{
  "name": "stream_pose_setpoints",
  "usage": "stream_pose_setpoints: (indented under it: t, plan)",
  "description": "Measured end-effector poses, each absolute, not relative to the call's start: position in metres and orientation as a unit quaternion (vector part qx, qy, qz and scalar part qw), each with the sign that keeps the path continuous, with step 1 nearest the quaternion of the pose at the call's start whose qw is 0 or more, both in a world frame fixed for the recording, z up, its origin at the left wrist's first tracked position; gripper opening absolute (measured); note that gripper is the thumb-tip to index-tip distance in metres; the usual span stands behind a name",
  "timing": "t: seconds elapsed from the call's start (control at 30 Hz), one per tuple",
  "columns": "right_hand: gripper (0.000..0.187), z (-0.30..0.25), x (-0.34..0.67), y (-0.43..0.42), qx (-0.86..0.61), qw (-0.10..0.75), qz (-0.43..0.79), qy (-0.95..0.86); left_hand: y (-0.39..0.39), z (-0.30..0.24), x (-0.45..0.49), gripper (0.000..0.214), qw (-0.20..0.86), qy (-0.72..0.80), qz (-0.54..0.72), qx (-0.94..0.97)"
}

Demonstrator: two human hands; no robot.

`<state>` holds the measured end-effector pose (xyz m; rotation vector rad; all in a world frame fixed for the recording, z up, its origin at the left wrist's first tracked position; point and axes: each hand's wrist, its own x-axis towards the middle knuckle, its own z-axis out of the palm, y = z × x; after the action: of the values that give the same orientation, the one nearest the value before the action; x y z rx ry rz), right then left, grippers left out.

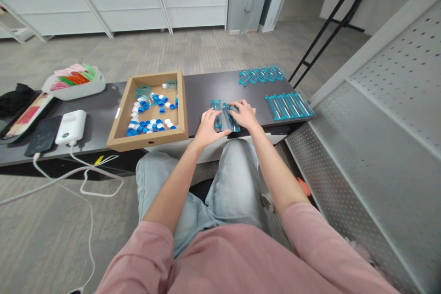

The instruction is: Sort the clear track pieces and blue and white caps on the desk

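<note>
Two clear tube-like pieces with teal ends lie side by side near the table's front edge. My left hand (207, 127) is at the left clear tube (217, 118), its fingers curved along the outer side and its thumb stretched past the near end. On the right clear tube (233, 121), my right hand (245, 115) closes from the right side, fingers bent over it. Further right lies a row of similar clear tubes with teal ends (289, 106). Behind that row, clear pieces with teal edges (262, 75) stand in a line.
A cardboard box (182, 110) left of my hands holds blue and white caps (151, 125) and clear teal pieces. Farther left are a white power bank (71, 127), a phone (44, 134), cables and a white basket (98, 83). A perforated panel (372, 147) borders the right.
</note>
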<state>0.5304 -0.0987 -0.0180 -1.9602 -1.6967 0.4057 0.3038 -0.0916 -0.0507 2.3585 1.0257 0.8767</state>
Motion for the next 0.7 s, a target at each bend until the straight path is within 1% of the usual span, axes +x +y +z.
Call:
stream_pose_setpoints:
  t: [0.07, 0.13, 0.43, 0.53, 0.7]
  plan:
    - [0.048, -0.017, 0.529, -0.097, -0.713, 0.26, 0.165, -0.63, -0.093, -0.051, 0.305, 0.088, 0.205, 0.365, 0.319, 0.85]
    - [0.049, -0.016, 0.526, -0.094, -0.703, 0.265, 0.179, -0.635, -0.096, -0.051, 0.307, 0.087, 0.198, 0.367, 0.324, 0.849]
    - [0.045, -0.018, 0.529, -0.087, -0.708, 0.296, 0.198, -0.61, -0.103, -0.048, 0.31, 0.057, 0.19, 0.382, 0.339, 0.838]
    - [0.047, -0.019, 0.531, -0.087, -0.712, 0.3, 0.197, -0.603, -0.102, -0.049, 0.311, 0.052, 0.191, 0.384, 0.339, 0.837]
    - [0.048, -0.022, 0.532, -0.089, -0.702, 0.308, 0.198, -0.61, -0.101, -0.051, 0.312, 0.05, 0.194, 0.393, 0.33, 0.836]
